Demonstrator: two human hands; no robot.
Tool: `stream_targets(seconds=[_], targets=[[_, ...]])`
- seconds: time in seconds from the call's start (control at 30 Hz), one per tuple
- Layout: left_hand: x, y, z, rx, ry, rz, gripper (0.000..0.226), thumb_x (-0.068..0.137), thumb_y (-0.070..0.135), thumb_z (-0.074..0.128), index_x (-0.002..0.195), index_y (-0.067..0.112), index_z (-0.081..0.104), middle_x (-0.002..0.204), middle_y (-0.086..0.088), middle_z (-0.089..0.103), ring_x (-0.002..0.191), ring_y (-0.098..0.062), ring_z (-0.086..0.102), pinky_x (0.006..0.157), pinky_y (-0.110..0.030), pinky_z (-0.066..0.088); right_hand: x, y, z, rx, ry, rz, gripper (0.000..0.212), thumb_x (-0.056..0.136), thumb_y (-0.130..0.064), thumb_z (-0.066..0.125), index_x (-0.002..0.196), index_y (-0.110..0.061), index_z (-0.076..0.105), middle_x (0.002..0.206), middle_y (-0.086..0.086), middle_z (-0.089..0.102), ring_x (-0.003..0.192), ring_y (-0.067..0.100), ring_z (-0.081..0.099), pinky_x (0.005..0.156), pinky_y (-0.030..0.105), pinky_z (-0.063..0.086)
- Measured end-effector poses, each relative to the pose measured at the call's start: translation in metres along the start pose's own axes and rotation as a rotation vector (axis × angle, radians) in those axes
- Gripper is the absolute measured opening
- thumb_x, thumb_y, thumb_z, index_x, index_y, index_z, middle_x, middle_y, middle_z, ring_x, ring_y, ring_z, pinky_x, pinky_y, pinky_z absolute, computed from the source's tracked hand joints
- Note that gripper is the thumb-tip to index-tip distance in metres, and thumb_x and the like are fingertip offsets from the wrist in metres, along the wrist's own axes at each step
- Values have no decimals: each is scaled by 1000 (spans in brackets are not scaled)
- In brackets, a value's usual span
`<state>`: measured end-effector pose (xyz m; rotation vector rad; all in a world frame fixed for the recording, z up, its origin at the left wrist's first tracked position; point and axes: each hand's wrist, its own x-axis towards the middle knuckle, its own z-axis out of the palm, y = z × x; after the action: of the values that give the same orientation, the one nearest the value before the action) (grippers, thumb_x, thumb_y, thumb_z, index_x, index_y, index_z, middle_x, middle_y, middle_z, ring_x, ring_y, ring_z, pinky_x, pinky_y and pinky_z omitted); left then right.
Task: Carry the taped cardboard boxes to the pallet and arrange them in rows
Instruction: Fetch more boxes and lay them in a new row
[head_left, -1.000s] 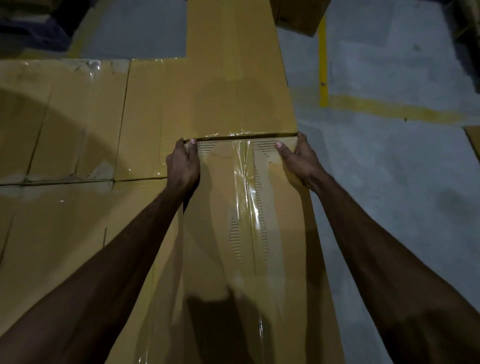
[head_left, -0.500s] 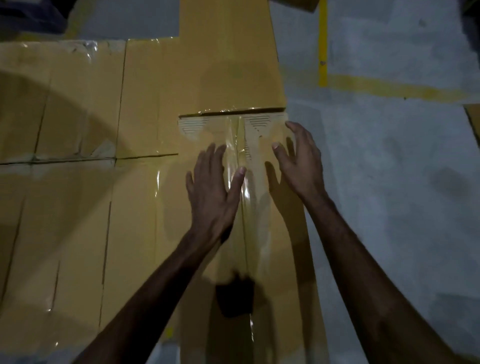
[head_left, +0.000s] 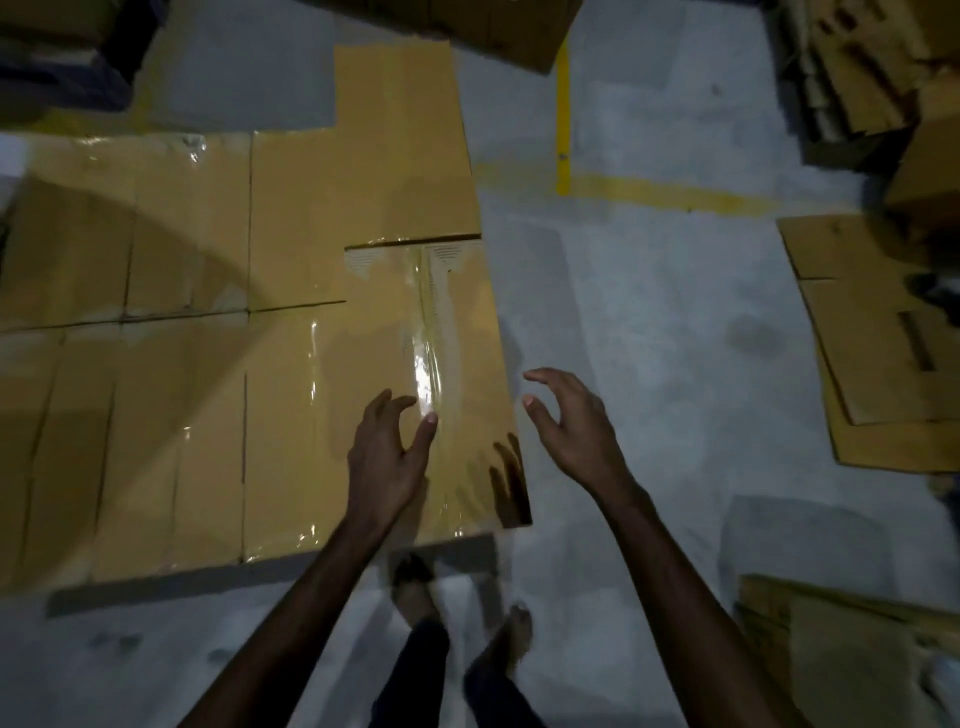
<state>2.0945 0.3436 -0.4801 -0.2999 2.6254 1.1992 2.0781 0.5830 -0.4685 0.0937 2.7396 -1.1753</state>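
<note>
Cardboard, stiff but tape-slick, the long box (head_left: 415, 332) lies at the box layer's (head_left: 176, 426) near right corner, probably best lifted by its ends; left hand (head_left: 387, 457) and right hand (head_left: 574, 434) hover spread, empty.

Warehouse, stacked cardboard boxes (head_left: 311, 260), yellow-lined concrete floor (head_left: 649, 312)

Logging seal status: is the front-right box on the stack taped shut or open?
Shut. The box has flaps lying flat, glossy tape along its centre seam.
</note>
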Motion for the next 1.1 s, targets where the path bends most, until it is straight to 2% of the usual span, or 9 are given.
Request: stream_targets(seconds=[0.2, 0.3, 0.37, 0.43, 0.57, 0.77, 0.93, 1.0, 1.1], targets=[[-119, 57, -60, -56, 94, 30, 42, 101, 44, 62, 134, 17, 64, 153, -9, 50, 141, -26, 46, 109, -46, 45, -101, -65, -67, 30, -55, -55, 39, 103, -37, 61, 139, -22, 60, 143, -1, 59, 130, 15, 55, 104, 25, 40], [-187, 84, -70, -95, 191, 47, 41, 102, 42, 62, 133, 17, 64, 148, -7, 53, 139, -23, 47, 109, -45, 46, -145, -85, -102, 38, -77, -124, 43, 102, -41, 62, 140, -23, 59, 146, 0, 56, 133, 18, 53, 109, 35, 44], [-227, 102, -67, -107, 222, 68, 41, 101, 42, 63, 133, 16, 65, 145, -6, 55, 135, -22, 50, 104, -37, 45, -173, -92, -123, 32, -76, -179, 44, 101, -43, 62, 141, -24, 59, 148, 1, 55, 134, 22, 52, 110, 41, 45], [-261, 125, -62, -115, 239, 52, 43, 101, 44, 63, 133, 15, 65, 143, -5, 57, 132, -22, 52, 99, -31, 42, -201, -96, -146, 32, -65, -229, 44, 101, -41, 63, 141, -21, 60, 147, 3, 56, 134, 24, 53, 109, 41, 45], [-306, 180, -41, -116, 184, 128, 48, 101, 50, 60, 137, 19, 63, 146, -3, 56, 132, -22, 52, 107, -42, 47, -256, -84, -190, 77, 21, -287, 43, 101, -37, 66, 138, -17, 62, 143, 4, 59, 129, 21, 56, 107, 37, 47], [-327, 244, -1, -95, 61, 233, 52, 101, 52, 58, 139, 17, 61, 147, -5, 57, 127, -20, 56, 100, -39, 49, -304, -53, -240, 163, 84, -265, 41, 100, -35, 67, 137, -19, 63, 143, 2, 59, 128, 19, 57, 105, 36, 48], [-309, 280, 37, -104, -5, 259, 48, 102, 48, 59, 137, 16, 63, 140, -4, 61, 91, 4, 55, 79, -28, 49, -298, -27, -266, 205, 90, -224, 41, 100, -34, 67, 138, -19, 62, 142, 0, 59, 127, 17, 57, 103, 31, 47], [-292, 287, 48, -119, -37, 263, 48, 101, 48, 61, 136, 16, 63, 138, -4, 63, 100, 0, 61, 74, -24, 48, -283, -17, -274, 202, 76, -212, 41, 100, -35, 67, 138, -19, 63, 142, 0, 59, 127, 17, 57, 105, 34, 47], [-255, 294, 61, -128, -76, 251, 49, 100, 51, 61, 137, 18, 63, 139, -3, 64, 124, -19, 61, 82, -29, 51, -247, -4, -281, 190, 56, -202, 40, 100, -36, 67, 137, -21, 63, 141, -1, 60, 127, 17, 56, 107, 39, 47]])
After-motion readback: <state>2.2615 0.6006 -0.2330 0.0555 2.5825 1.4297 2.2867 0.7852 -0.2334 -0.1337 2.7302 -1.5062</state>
